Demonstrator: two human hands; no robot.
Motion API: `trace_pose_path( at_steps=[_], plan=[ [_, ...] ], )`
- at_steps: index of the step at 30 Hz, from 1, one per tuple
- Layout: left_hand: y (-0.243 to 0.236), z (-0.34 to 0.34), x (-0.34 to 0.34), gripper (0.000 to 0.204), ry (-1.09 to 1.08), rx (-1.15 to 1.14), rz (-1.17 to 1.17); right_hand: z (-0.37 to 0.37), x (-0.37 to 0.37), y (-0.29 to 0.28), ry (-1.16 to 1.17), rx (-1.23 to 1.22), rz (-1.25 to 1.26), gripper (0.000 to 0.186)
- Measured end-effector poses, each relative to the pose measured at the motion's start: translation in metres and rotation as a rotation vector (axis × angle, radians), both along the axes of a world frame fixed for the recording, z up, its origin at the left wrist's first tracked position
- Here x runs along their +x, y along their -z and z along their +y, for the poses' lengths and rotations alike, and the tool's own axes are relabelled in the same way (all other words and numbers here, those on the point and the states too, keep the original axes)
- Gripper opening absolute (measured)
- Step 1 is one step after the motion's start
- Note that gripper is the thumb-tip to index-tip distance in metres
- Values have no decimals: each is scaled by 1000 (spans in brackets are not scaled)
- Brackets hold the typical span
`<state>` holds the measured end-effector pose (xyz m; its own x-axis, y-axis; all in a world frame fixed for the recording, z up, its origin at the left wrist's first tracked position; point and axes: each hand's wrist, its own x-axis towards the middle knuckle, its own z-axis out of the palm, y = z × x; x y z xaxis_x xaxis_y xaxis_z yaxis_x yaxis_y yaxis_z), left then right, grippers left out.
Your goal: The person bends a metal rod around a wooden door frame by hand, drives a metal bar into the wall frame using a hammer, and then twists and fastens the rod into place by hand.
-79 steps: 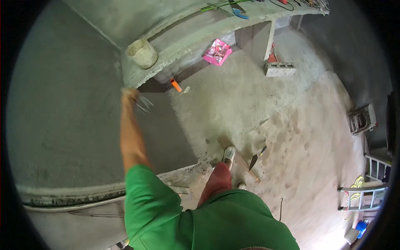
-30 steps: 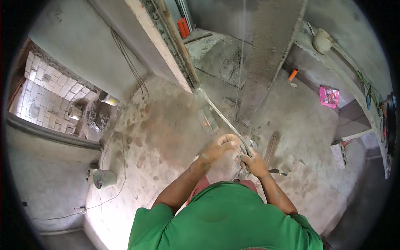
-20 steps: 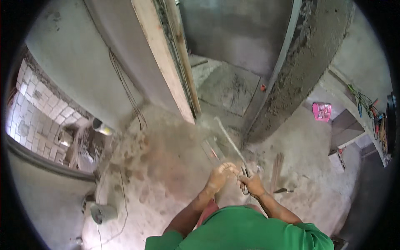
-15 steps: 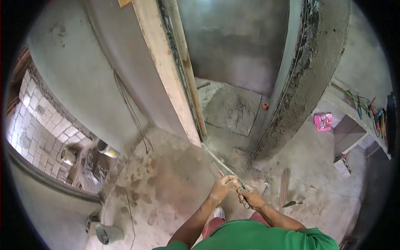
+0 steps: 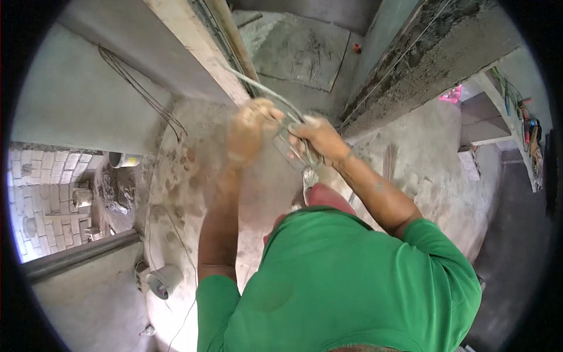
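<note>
My right hand (image 5: 315, 136) grips a long pale, ropelike length (image 5: 267, 90) with a darker looped lower part near my fingers. Its far end slants up and left toward a light wooden board (image 5: 196, 41) at the doorway edge. My left hand (image 5: 251, 126), blurred, is raised just left of my right one with curled fingers beside the pale length; what they hold is too smeared to make out. Beyond my hands is the doorway's rough mortar jamb (image 5: 431, 64), with a thin line along it.
A bucket (image 5: 165, 281) and loose cables lie at lower left. An opening at left shows blockwork (image 5: 50, 208). Hanging wires (image 5: 135, 82) mark the left wall. At right stands a concrete shelf (image 5: 498, 111) with tools, a pink bag (image 5: 450, 94) and a block (image 5: 469, 163).
The view has swung from the shelf side to the doorway. Since half a second ago both hands have risen and moved forward, my left one farther up and leftward, and the doorway appears higher in view.
</note>
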<state>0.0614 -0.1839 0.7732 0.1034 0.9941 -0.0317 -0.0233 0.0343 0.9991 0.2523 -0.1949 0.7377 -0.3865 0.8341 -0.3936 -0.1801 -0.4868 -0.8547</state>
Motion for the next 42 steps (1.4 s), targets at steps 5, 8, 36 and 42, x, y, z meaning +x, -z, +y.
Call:
trace_pose_path(
  at_steps=[5, 8, 36, 42],
  plan=[
    [22, 50, -13, 21, -126, -28, 40, 62, -12, 5, -25, 211, -213, 16],
    [18, 81, -5, 20, -165, 175, 365, 98, -15, 8, 61, 241, -164, 16],
    [-258, 389, -49, 6, -257, 532, -524, 286, -35, -159, 536, 661, -55, 20],
    [-292, 432, -55, 16, -476, 496, -664, 284, 4, -127, 417, 526, -54, 19]
  ],
)
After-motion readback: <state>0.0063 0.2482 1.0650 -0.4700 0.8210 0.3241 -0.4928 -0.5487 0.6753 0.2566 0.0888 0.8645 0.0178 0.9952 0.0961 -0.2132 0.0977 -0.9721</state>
